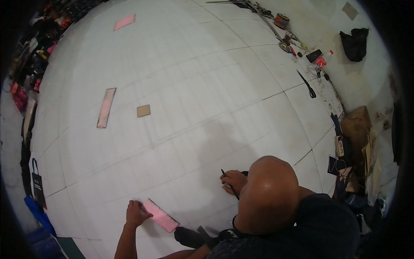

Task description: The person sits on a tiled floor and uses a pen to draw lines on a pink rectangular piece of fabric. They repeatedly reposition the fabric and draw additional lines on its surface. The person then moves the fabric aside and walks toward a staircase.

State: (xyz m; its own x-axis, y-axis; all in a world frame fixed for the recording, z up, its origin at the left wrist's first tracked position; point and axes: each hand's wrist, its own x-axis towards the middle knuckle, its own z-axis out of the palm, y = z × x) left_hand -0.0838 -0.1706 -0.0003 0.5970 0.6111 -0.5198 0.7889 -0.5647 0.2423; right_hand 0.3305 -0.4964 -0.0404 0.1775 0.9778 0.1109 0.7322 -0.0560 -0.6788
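Neither of my own hands is in this view. A person in a dark shirt [319, 233] bends over the pale floor [194, 129] at the lower right, their head partly covering one arm. That person's left hand [137, 213] rests at the left end of a flat pink strip [160, 216], its thumb on the strip's edge. Their right hand [235, 180] grips a dark pen-like stick [230, 184] above the floor. Farther off lie a long pinkish-beige strip [106, 108] with dark edges, a small brown square [143, 111] and a pink piece [124, 22].
Dark, mixed goods [36, 56] line the left edge. Along the right wall are black-handled scissors [308, 85], a round tin [281, 20], a plastic bottle [321, 61] and a cardboard box [357, 125]. A black bag [354, 44] lies against the wall. Something blue [39, 213] lies lower left.
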